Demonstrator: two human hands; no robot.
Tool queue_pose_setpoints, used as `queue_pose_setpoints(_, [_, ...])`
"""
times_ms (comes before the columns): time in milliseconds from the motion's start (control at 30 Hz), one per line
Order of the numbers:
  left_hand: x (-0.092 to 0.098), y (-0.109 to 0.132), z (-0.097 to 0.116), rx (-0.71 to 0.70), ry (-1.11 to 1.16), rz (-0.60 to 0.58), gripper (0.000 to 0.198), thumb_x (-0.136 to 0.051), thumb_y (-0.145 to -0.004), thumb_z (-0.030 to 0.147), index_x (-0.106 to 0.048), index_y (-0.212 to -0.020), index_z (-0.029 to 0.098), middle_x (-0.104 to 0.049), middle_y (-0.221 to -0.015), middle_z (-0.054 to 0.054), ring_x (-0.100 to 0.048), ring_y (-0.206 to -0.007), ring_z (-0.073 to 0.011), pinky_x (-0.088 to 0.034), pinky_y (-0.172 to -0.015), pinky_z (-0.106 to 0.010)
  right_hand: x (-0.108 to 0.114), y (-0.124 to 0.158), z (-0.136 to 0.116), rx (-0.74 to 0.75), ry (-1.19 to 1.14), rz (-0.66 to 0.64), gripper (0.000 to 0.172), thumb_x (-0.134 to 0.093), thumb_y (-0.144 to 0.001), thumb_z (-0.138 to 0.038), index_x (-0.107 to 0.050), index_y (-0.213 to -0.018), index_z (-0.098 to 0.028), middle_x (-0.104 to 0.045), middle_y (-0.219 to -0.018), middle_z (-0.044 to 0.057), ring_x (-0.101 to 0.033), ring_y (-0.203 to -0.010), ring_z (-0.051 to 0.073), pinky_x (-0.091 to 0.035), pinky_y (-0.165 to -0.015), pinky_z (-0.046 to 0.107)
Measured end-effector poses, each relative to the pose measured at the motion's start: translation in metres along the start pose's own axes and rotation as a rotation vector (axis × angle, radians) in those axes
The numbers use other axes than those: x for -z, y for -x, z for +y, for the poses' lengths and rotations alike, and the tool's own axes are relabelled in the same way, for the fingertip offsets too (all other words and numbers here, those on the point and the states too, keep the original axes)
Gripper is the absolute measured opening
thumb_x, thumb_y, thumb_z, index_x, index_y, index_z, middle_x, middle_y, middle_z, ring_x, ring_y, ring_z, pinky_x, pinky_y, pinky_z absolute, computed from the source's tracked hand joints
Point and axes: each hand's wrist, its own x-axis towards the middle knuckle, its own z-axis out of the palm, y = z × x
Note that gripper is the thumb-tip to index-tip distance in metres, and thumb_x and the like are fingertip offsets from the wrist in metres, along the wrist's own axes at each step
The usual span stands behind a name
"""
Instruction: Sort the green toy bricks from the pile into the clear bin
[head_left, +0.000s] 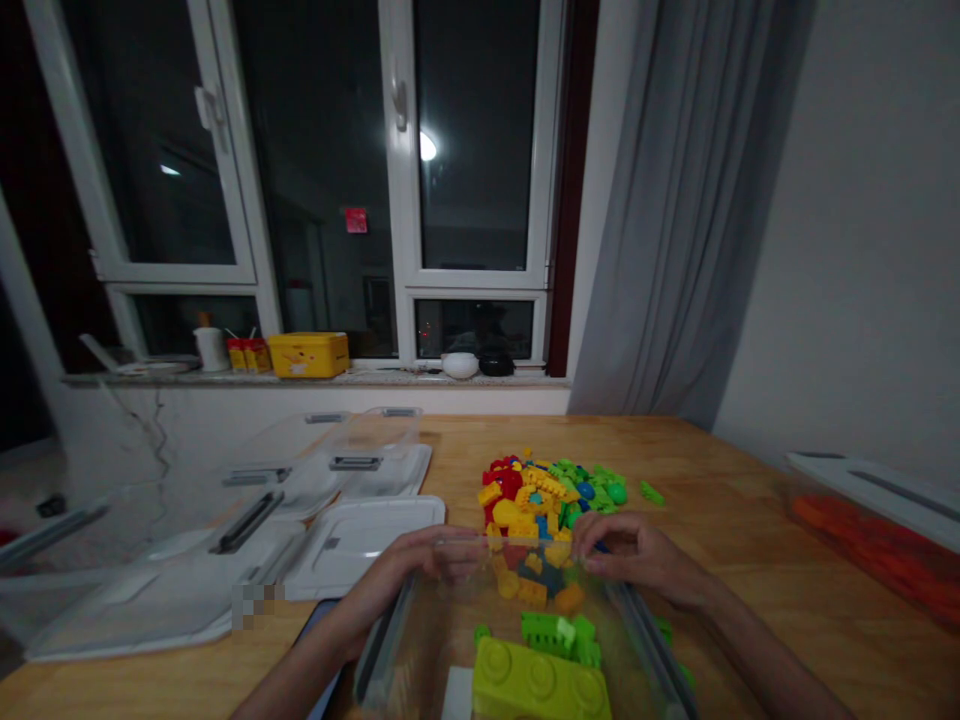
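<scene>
Evening, dark window. A person sat at the wooden tabletop (750,560) with a clear bin (442,640) directly in front of them, at the near edge.

Left hand (435,560): fingers curled over the bin's far rim toward its left corner, grip closed on that rim.
Right hand (637,560): at the far rim's right corner, fingers bent down over it, grip likewise closed on the bin.

Inside the bin, near side: a large lime brick (540,685), with a smaller green brick (559,635) just beyond it. Yellow and orange pieces showed through the far wall; I could not tell whether they lay inside or behind.

Just past the hands lay a pile of bricks (547,495), red and yellow to the left, green to the right, and one stray green piece (651,492) near its right side.

To the left lay white lids (360,535) and more clear containers. At the far right stood a lidded box of orange pieces (877,545), well apart.
</scene>
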Motion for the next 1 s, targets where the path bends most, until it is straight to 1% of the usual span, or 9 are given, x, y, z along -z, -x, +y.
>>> queue_pose_setpoints(67, [-0.004,0.001,0.002,0.004,0.03,0.023,0.056,-0.049,-0.064,0.008,-0.07,-0.115,0.018,-0.072,-0.121,-0.008,-0.062,-0.117,-0.0301,-0.033,-0.112,-0.05,0.006,-0.001,0.004,-0.04,0.014,0.112,0.026,-0.076,-0.075,-0.044,-0.073,-0.082,-0.019,-0.072,-0.089,0.006,-0.065,-0.089,0.021,-0.05,-0.082,0.033])
queue_pose_setpoints(200, [-0.006,0.002,0.003,0.007,0.038,0.063,0.054,-0.048,-0.065,0.008,-0.07,-0.114,0.017,-0.073,-0.118,-0.009,-0.064,-0.115,-0.0308,-0.033,-0.112,-0.052,0.039,-0.003,0.028,-0.133,0.169,0.481,0.035,-0.071,-0.076,-0.05,-0.071,-0.093,-0.02,-0.073,-0.098,0.008,-0.064,-0.095,0.025,-0.049,-0.086,0.036])
queue_pose_setpoints(300, [-0.008,0.003,0.005,0.0,0.031,0.06,0.055,-0.048,-0.064,0.007,-0.07,-0.114,0.017,-0.073,-0.118,-0.009,-0.063,-0.116,-0.0318,-0.031,-0.112,-0.053,0.077,0.002,0.064,-0.2,0.513,0.677,0.038,-0.059,-0.08,-0.051,-0.07,-0.097,-0.018,-0.071,-0.101,0.011,-0.063,-0.089,0.026,-0.049,-0.084,0.038])
queue_pose_setpoints(433, [-0.015,0.005,0.013,0.015,0.015,0.047,0.055,-0.047,-0.064,0.006,-0.071,-0.111,0.017,-0.073,-0.118,-0.01,-0.063,-0.117,-0.0314,-0.03,-0.113,-0.053,0.125,0.026,0.124,-0.269,0.905,0.795,0.04,-0.046,-0.085,-0.04,-0.066,-0.108,-0.014,-0.065,-0.111,0.016,-0.06,-0.098,0.027,-0.048,-0.091,0.039])
queue_pose_setpoints(500, [-0.019,0.005,0.017,0.011,0.022,0.046,0.055,-0.046,-0.063,0.005,-0.072,-0.111,0.017,-0.073,-0.118,-0.009,-0.063,-0.117,-0.0308,-0.029,-0.114,-0.053,0.14,0.039,0.149,-0.32,1.05,0.75,0.043,-0.043,-0.085,-0.033,-0.065,-0.114,-0.01,-0.064,-0.113,0.018,-0.058,-0.108,0.028,-0.045,-0.098,0.039])
queue_pose_setpoints(633, [-0.02,0.005,0.017,0.009,0.049,0.048,0.054,-0.047,-0.063,0.005,-0.073,-0.109,0.017,-0.074,-0.116,-0.009,-0.063,-0.116,-0.0305,-0.031,-0.113,-0.052,0.15,0.05,0.175,-0.385,1.096,0.713,0.045,-0.048,-0.079,-0.026,-0.064,-0.117,-0.009,-0.065,-0.116,0.019,-0.057,-0.115,0.032,-0.043,-0.102,0.044])
queue_pose_setpoints(833, [-0.014,0.004,0.012,-0.001,0.027,0.039,0.054,-0.048,-0.063,0.005,-0.072,-0.11,0.017,-0.073,-0.117,-0.009,-0.063,-0.117,-0.031,-0.029,-0.113,-0.054,0.149,0.048,0.184,-0.394,1.149,0.532,0.045,-0.041,-0.085,-0.027,-0.062,-0.123,-0.016,-0.064,-0.13,0.013,-0.057,-0.121,0.029,-0.038,-0.105,0.046])
queue_pose_setpoints(900, [-0.014,0.004,0.012,0.011,0.042,0.053,0.054,-0.048,-0.063,0.005,-0.072,-0.109,0.017,-0.074,-0.116,-0.009,-0.064,-0.115,-0.0305,-0.03,-0.113,-0.053,0.15,0.049,0.187,-0.404,1.177,0.472,0.043,-0.038,-0.088,-0.029,-0.065,-0.119,-0.018,-0.065,-0.129,0.012,-0.058,-0.12,0.028,-0.039,-0.105,0.046])
queue_pose_setpoints(1000, [-0.017,0.004,0.012,0.004,0.08,0.059,0.054,-0.048,-0.061,0.004,-0.074,-0.106,0.018,-0.075,-0.113,-0.008,-0.065,-0.114,-0.0297,-0.032,-0.112,-0.052,0.153,0.051,0.188,-0.41,1.184,0.447,0.043,-0.037,-0.089,-0.032,-0.067,-0.115,-0.015,-0.068,-0.124,0.013,-0.061,-0.116,0.028,-0.041,-0.103,0.044])
